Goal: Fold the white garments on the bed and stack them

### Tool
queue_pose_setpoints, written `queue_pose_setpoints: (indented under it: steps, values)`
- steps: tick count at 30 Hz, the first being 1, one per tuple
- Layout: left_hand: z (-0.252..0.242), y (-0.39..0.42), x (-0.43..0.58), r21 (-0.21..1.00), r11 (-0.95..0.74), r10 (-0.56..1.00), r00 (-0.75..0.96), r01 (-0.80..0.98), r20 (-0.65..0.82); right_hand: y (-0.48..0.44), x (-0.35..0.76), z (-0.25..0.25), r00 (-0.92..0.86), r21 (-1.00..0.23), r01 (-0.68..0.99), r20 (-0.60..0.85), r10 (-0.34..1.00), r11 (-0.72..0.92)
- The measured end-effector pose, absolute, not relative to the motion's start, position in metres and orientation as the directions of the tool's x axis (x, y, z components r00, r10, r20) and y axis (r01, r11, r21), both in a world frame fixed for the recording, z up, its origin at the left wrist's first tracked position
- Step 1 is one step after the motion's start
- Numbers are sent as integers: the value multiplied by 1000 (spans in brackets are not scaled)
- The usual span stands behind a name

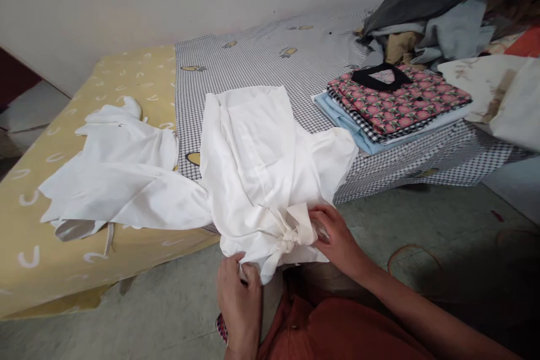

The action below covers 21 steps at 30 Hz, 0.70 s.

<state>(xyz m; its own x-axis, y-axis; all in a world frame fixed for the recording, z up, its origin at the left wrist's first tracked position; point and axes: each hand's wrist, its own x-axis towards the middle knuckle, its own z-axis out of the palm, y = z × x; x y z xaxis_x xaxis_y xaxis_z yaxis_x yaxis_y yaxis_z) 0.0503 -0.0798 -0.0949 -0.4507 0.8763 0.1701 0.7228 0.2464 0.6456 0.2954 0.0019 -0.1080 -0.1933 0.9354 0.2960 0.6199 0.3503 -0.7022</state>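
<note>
While both hands work one edge: the step looks like arranging the near, tied end of a white button-front shirt [257,146]; the next move likely calls for an even lift, keeping its knot [290,237] flat.
Loose white garment [122,185]: on the yellow sheet [156,73], at the shirt's nine o'clock.
Left hand [238,287]: fingers pinched narrow on the near edge, seven o'clock.
Shirt: on the checked sheet [253,59], smoother toward twelve, rumpled and overhanging at six.
Right hand [337,236]: fingers narrow, holding cloth beside the knot, five o'clock.
Folded stack [400,109]: two o'clock, floral print uppermost.
</note>
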Motion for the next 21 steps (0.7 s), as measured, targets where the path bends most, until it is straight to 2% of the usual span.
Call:
queue_pose_setpoints:
  steps: [3, 6, 8, 11, 13, 16, 18, 21]
  values:
    - [-96, -81, 48, 711, 340, 837, -543, 615, 70, -11, 302, -104, -174, -720, 596, 317, 932, 356]
    - [-96, -81, 45, 731, 382, 817, -577, 566, 19, -21, 310, -95, -136, -801, 519, 266, 954, 297]
    - [-96, -80, 41, 735, 370, 826, -563, 569, 20, -23, 315, -91, -94, -901, 379, 190, 977, 212]
    - [-96, -81, 34, 743, 316, 866, -499, 590, 29, -20, 322, -93, 120, -1000, 11, 9, 993, 7]
    - [-98, -83, 29, 747, 261, 897, -440, 612, 47, -13, 326, -101, 318, -965, -235, -188, 929, -115]
    - [-102, -85, 26, 748, 180, 923, -373, 638, 97, -3, 330, -114, 477, -858, -436, -476, 739, -272]
    - [-106, -85, 26, 757, 152, 918, -374, 636, 129, 3, 329, -115, 455, -794, -478, -590, 667, -376]
    - [-109, -86, 29, 779, 137, 902, -403, 612, 158, 9, 320, -105, 287, -772, -424, -610, 738, -473]
